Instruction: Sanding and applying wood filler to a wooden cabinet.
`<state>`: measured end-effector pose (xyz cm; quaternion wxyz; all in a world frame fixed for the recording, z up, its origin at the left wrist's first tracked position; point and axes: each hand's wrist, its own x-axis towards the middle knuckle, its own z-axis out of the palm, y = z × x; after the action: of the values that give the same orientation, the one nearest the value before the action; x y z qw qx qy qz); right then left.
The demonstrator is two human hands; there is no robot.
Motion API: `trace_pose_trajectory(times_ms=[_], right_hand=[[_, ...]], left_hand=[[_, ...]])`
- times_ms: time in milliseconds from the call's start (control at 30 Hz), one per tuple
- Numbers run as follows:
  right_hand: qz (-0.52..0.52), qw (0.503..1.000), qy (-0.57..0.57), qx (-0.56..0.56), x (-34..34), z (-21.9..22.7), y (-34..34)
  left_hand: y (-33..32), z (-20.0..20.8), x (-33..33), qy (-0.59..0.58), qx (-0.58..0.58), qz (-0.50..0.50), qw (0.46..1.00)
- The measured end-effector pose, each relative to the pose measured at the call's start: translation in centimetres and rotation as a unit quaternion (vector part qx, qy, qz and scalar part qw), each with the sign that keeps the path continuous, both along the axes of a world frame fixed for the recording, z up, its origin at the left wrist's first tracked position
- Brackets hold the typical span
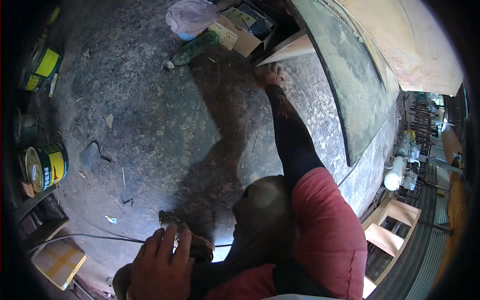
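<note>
My left hand (162, 262) rests low in the picture, fingers stretched out and slightly apart over my leg, holding nothing. My foot (172, 222) shows just beyond its fingertips. Far out, my right arm reaches in a dark sleeve under a red short sleeve. At its end, my right hand (272, 76) is low by the floor, at the lower edge of a pale wooden piece (292, 48). Its fingers are small and shadowed, so their grip is unclear. A green plastic bottle (196, 48) lies to the left of that hand, beside an open cardboard box (245, 42).
A large grey-green panel (345, 70) leans at the right of my right hand. A pale cloth bundle (191, 16) lies near the box. Tins (52, 165) stand along the left. A black cable (95, 235) crosses the floor (145, 130). Lower right stands a wooden frame (392, 237).
</note>
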<state>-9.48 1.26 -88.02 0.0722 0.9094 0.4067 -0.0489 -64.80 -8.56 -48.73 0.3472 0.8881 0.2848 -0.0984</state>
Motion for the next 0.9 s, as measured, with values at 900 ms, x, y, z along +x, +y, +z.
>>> trace_pose_trajectory(times_ms=[900], right_hand=[[0.031, 0.997, -0.002, -0.074, 20.0, -3.3, 0.6]], left_hand=[[8.5, -4.5, 6.9, -0.021, 0.02, -0.009, 1.0]])
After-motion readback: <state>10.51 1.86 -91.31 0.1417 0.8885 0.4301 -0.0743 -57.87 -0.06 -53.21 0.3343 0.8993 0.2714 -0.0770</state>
